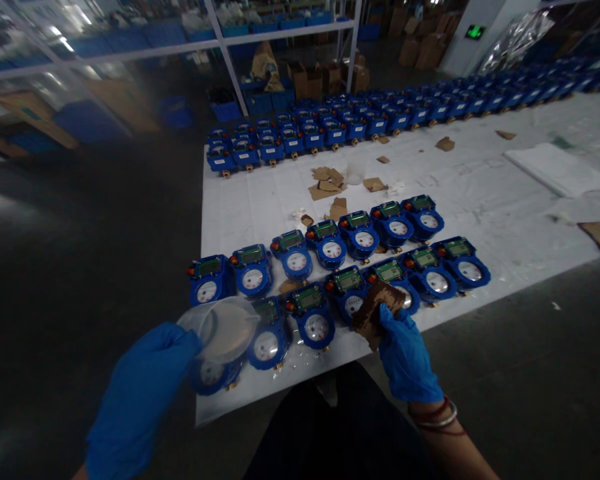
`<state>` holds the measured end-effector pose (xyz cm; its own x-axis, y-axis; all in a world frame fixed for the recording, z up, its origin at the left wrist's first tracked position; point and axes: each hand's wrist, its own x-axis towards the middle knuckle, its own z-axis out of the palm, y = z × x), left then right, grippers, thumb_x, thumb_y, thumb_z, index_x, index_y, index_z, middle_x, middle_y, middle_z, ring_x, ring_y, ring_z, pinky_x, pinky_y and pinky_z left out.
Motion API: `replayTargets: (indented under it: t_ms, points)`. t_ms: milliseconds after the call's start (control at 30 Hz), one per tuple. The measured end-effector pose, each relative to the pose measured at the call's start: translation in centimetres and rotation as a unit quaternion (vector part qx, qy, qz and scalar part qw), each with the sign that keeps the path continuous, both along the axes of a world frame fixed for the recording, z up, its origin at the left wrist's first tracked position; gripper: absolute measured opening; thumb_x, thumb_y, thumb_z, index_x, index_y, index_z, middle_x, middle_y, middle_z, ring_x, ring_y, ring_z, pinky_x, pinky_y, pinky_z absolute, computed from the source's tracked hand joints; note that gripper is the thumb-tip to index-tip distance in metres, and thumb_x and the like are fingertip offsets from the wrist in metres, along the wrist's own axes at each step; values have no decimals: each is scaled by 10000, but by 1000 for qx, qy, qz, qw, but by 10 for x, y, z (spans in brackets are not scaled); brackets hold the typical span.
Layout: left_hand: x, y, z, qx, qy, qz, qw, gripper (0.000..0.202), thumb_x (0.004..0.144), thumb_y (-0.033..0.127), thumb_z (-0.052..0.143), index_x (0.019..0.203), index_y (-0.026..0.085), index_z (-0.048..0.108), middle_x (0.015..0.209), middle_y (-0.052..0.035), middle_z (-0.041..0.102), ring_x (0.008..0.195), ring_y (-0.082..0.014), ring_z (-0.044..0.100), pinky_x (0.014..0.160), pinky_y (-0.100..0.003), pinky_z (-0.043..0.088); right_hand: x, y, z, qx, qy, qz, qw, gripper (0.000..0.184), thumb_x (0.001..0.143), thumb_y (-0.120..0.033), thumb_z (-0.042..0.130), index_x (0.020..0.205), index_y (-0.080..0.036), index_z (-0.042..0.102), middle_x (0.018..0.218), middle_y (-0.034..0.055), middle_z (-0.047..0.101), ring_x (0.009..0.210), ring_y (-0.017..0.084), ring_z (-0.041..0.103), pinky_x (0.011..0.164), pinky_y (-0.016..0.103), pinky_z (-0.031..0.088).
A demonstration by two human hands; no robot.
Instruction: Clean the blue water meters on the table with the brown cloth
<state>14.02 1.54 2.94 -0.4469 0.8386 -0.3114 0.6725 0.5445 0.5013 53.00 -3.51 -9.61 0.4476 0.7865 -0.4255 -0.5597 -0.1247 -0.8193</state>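
Head view: a person in blue gloves stands at the near edge of a white sheet spread on a dark floor.
Left hand: curled around a clear plastic cup, gripping it from the left side.
Cup: tilted, its mouth turned toward the camera, with a pale, milky layer inside; it hangs over the near left corner of the sheet, partly covering the meter below.
Right hand: closed on a cardboard piece, fingers wrapped over its lower end; a bracelet sits on the wrist.
Cardboard piece: brown, stained darker in patches, held tilted just over the near row, in front of one meter's dial.
Near meters: blue water meters with round white dials and small green screens, in two slanting rows side by side along the near edge, running from the left corner up toward the right.
Scraps: torn brown cardboard bits lying loose in the middle of the sheet, a few more toward the far right.
Far meters: many more blue meters lined up along the far edge, in rows stretching to the right.
Folded sheet: white, flat, lying near the right side.
Background: metal shelving with blue bins, and brown boxes behind the far edge.
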Motion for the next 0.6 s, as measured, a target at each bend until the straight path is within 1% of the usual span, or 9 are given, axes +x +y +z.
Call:
replayTargets:
  t_ms: [133,300,400,467,600]
  points:
    - [0,0,1,-5,9,6,1000,331,776,661,563,740,335,517,726,42,543,777,-244,514,756,-411,428,-1,0,1,-25,7,-12,1000,604,789,-673,1118,1279,-381,919,1250,9,974,1169,367,943,1049,552,809]
    - [2,1,1,4,7,5,1000,341,762,672,559,711,339,505,712,45,525,751,-236,472,751,-423,423,-1,1,1,-20,-2,-2,1000,592,818,-678,1097,1277,-357,908,1265,35,974,1165,367,941,1026,547,810]
    - [2,1,0,4,18,5,1000,328,760,661,549,707,342,496,694,52,492,744,-234,455,746,-421,416,-1,1,1,-15,0,-2,1000,570,824,-666,1099,1264,-359,906,1251,32,978,1154,366,944,1000,529,818]
    - [0,0,0,2,10,10,1000,320,759,654,553,716,342,496,688,57,473,741,-232,449,735,-414,408,-1,2,2,-9,-2,-2,1000,556,829,-658,1099,1255,-358,905,1240,33,980,1164,370,944,997,523,820]
    - [-1,-2,0,3,6,12,1000,322,775,649,552,719,338,493,697,55,490,733,-225,436,720,-406,400,-2,3,3,-9,-3,-6,1000,547,826,-647,1102,1243,-351,909,1241,36,982,1172,376,945,1010,531,819]
